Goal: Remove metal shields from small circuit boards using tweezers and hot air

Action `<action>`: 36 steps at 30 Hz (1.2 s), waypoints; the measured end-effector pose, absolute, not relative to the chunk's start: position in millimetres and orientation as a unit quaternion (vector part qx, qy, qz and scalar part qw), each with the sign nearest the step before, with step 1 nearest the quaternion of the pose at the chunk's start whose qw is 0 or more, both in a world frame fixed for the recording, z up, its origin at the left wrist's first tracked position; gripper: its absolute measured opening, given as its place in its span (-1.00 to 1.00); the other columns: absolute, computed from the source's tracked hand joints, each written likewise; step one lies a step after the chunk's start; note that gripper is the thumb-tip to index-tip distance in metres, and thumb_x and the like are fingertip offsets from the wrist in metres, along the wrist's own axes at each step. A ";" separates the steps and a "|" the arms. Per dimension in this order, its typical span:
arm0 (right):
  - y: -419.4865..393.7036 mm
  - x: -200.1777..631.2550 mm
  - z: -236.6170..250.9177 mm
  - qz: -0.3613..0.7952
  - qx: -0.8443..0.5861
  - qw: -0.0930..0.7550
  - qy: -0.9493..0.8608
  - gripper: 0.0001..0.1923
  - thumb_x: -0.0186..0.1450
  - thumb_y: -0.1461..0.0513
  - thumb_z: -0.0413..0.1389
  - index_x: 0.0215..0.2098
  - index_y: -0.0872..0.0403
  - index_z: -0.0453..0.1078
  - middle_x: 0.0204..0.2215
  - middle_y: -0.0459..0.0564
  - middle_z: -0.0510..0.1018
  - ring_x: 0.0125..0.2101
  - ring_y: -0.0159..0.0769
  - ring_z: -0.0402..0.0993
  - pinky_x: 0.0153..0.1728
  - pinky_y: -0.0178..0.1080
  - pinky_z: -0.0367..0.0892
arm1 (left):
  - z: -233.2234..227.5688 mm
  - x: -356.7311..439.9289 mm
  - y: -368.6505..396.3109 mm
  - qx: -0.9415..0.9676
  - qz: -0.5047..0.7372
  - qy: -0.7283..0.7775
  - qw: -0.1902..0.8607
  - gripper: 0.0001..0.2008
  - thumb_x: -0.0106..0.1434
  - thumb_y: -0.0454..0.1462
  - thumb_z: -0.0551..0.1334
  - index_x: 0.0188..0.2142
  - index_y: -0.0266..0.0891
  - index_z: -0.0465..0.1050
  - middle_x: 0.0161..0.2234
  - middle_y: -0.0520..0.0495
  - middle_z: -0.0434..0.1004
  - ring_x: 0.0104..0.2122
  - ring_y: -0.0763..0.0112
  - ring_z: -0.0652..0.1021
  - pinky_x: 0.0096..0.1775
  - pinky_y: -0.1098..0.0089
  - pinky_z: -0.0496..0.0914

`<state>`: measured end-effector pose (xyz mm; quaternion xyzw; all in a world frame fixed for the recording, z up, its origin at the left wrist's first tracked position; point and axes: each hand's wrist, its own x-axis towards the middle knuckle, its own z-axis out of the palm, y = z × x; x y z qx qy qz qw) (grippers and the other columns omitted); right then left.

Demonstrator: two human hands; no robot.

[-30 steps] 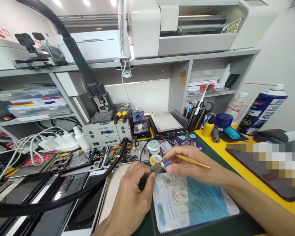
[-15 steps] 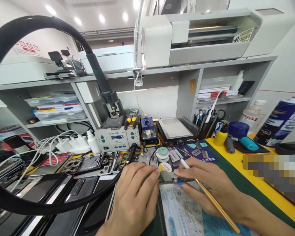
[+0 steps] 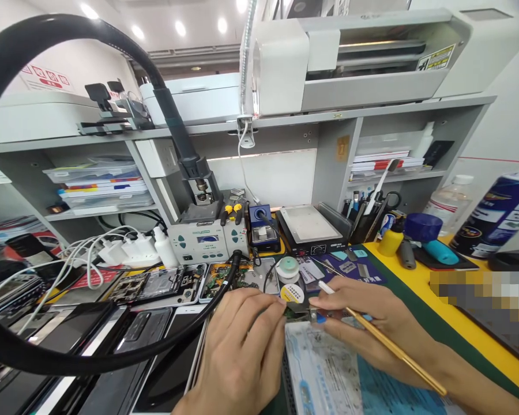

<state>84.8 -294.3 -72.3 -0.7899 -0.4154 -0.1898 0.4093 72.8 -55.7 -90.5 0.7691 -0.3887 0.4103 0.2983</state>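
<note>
Left hand (image 3: 242, 346) pinched on small circuit board (image 3: 297, 313), steadied above blue work mat (image 3: 328, 374) | right hand (image 3: 363, 323) closed on board's opposite end, gold-handled brush (image 3: 389, 346) kept between fingers for ready use.

Yellow workbench (image 3: 419, 275), green mat (image 3: 415, 308), opened phones (image 3: 155, 285), spray can (image 3: 497, 213)

Gold brush (image 3: 389, 344), blue-white mat (image 3: 328, 374), yellow bench (image 3: 419, 276)

black hose (image 3: 185, 337) left, solder tin (image 3: 292, 293) ahead
</note>
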 end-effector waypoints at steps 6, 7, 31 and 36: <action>-294.0 83.5 -70.5 -0.157 -0.786 0.453 -0.391 -0.72 0.36 0.33 0.24 0.01 -0.04 0.47 -0.34 -0.12 0.53 -0.39 -0.40 0.43 -0.33 -0.36 0.33 | -88.7 71.7 -57.3 0.763 0.381 -0.376 0.363 -0.72 0.25 -0.60 0.23 -0.09 -0.37 0.48 -0.21 -0.19 0.57 -0.18 0.31 0.50 -0.09 0.24 0.43; -293.9 82.7 -69.1 -0.139 -0.792 0.462 -0.374 -0.76 0.36 0.30 0.26 -0.02 -0.04 0.49 -0.35 -0.12 0.53 -0.38 -0.41 0.44 -0.32 -0.37 0.33 | -87.7 71.5 -57.5 0.764 0.369 -0.374 0.375 -0.73 0.26 -0.59 0.22 -0.10 -0.36 0.48 -0.21 -0.18 0.56 -0.19 0.32 0.50 -0.11 0.26 0.43; -294.1 86.7 -51.6 0.211 -0.742 0.624 -0.123 -0.74 0.11 0.13 0.41 -0.42 0.12 0.49 -0.53 -0.03 0.61 -0.53 -0.30 0.50 -0.49 -0.31 0.38 | -75.6 67.3 -61.4 0.805 -0.002 -0.193 0.561 -0.78 0.39 -0.13 0.20 -0.33 -0.19 0.49 -0.41 0.05 0.49 -0.38 0.43 0.43 -0.34 0.47 0.32; -294.1 87.7 -52.2 0.223 -0.732 0.632 -0.121 -0.72 0.11 0.13 0.42 -0.43 0.13 0.48 -0.53 0.02 0.65 -0.55 -0.32 0.52 -0.51 -0.34 0.40 | -75.3 66.1 -60.3 0.810 -0.006 -0.199 0.551 -0.78 0.40 -0.14 0.19 -0.33 -0.19 0.49 -0.39 0.06 0.50 -0.37 0.43 0.43 -0.32 0.47 0.31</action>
